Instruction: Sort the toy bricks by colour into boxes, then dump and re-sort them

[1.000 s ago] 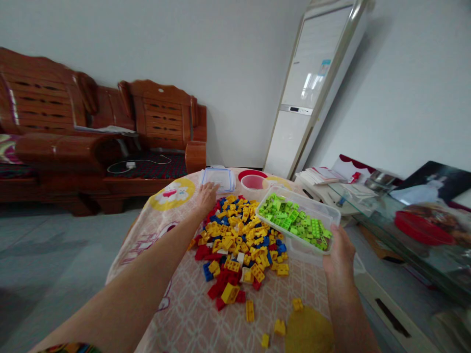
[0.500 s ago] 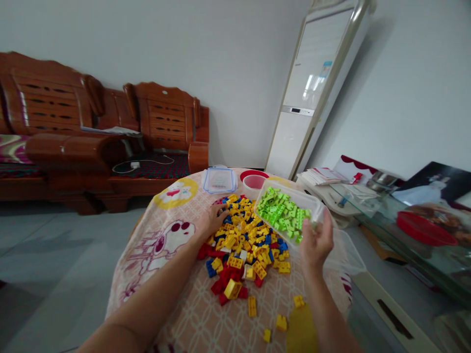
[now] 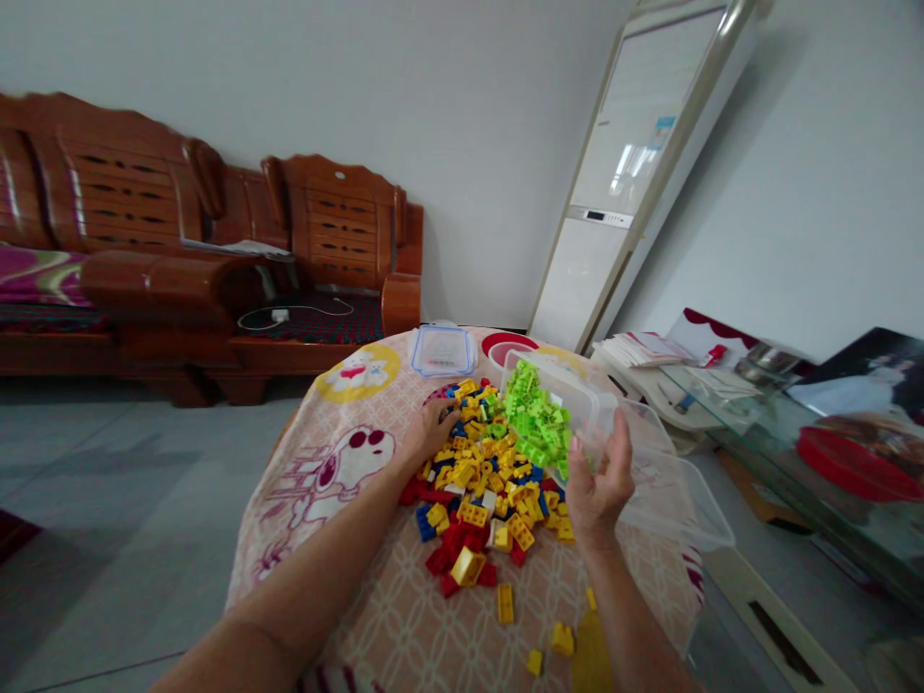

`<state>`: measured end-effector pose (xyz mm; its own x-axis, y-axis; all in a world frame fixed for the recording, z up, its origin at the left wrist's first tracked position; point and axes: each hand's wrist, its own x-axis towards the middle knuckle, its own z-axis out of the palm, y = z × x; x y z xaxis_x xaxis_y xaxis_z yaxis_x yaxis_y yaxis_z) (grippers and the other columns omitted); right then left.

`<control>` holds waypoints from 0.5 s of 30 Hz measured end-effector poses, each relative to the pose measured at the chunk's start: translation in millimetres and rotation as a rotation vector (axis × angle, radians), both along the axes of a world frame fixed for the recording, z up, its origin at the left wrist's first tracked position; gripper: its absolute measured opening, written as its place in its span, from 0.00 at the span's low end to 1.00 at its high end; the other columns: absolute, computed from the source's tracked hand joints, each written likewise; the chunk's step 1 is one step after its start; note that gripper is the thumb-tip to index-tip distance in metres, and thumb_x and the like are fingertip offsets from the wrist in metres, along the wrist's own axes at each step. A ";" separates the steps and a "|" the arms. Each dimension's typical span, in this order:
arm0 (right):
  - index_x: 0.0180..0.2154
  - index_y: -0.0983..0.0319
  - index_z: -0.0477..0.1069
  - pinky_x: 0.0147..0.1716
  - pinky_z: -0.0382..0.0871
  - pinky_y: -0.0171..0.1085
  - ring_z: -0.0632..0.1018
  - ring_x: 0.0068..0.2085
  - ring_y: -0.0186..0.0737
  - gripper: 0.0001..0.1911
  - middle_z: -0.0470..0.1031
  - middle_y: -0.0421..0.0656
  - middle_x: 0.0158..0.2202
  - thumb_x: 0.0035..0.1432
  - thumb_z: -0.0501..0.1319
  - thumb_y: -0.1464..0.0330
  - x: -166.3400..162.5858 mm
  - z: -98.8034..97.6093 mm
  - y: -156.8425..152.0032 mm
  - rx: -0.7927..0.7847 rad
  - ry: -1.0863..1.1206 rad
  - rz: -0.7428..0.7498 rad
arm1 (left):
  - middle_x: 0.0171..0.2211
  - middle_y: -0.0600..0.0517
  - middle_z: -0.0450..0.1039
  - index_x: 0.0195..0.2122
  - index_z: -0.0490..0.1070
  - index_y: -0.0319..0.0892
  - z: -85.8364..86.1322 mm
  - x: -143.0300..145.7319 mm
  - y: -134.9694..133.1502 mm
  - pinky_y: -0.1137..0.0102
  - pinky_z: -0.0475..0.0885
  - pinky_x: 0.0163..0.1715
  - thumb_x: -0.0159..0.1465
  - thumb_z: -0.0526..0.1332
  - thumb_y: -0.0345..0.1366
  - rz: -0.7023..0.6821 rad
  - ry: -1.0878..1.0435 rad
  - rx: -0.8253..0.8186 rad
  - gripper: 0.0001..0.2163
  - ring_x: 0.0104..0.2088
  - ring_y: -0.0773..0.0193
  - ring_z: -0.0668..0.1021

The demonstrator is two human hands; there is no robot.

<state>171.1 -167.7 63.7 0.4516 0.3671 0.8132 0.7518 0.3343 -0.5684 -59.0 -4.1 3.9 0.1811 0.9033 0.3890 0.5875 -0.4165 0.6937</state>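
Observation:
My right hand [image 3: 601,481] grips the near right edge of a clear plastic container [image 3: 588,385]. The container is tipped to the left, and light green toy bricks [image 3: 538,423] have slid to its lower side, with a few on the pile below. Under that lip lies a heap of yellow, blue, red and white toy bricks [image 3: 473,467] on the cloth. At the heap's left edge rests my left hand [image 3: 431,431], its fingers stretched over the bricks and apparently holding nothing; the fingertips are partly hidden.
A blue-rimmed clear lid [image 3: 443,349] lies at the table's back, beside a red dish [image 3: 509,342]. Another clear container [image 3: 682,496] stands at the right edge. Loose yellow bricks [image 3: 563,637] lie near the front. A glass table [image 3: 852,481] stands to the right.
My right hand has tipped the container further left, so the green bricks have slid together toward the heap and some have dropped onto it. My left hand stays by the heap.

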 end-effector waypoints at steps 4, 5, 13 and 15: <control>0.65 0.63 0.57 0.55 0.70 0.48 0.73 0.58 0.51 0.35 0.67 0.54 0.61 0.60 0.61 0.60 -6.4 2.7 -6.2 0.022 -0.126 0.018 | 0.47 0.46 0.77 0.48 0.76 0.41 5.2 -1.1 -3.9 0.59 0.71 0.53 0.64 0.55 0.38 -0.030 -0.013 0.019 0.15 0.48 0.54 0.77; 0.65 0.63 0.56 0.55 0.70 0.47 0.73 0.58 0.50 0.35 0.67 0.54 0.61 0.60 0.61 0.60 -6.8 3.8 -7.8 0.029 -0.152 0.012 | 0.47 0.46 0.77 0.48 0.76 0.41 6.1 -1.2 -4.5 0.59 0.71 0.54 0.64 0.55 0.38 -0.032 -0.013 0.022 0.15 0.49 0.54 0.77; 0.66 0.61 0.55 0.52 0.73 0.42 0.75 0.56 0.48 0.36 0.69 0.53 0.60 0.60 0.62 0.62 0.3 3.8 -25.9 0.038 -0.349 -0.043 | 0.49 0.45 0.77 0.48 0.75 0.40 7.2 0.3 -6.0 0.56 0.69 0.57 0.65 0.50 0.36 -0.028 -0.022 0.022 0.17 0.51 0.55 0.76; 0.66 0.62 0.54 0.51 0.73 0.42 0.76 0.55 0.48 0.36 0.69 0.53 0.60 0.60 0.62 0.62 2.0 2.3 -31.4 0.026 -0.414 -0.051 | 0.49 0.45 0.76 0.48 0.75 0.39 7.8 0.0 -6.3 0.56 0.68 0.57 0.65 0.50 0.35 -0.028 -0.020 0.016 0.17 0.51 0.55 0.76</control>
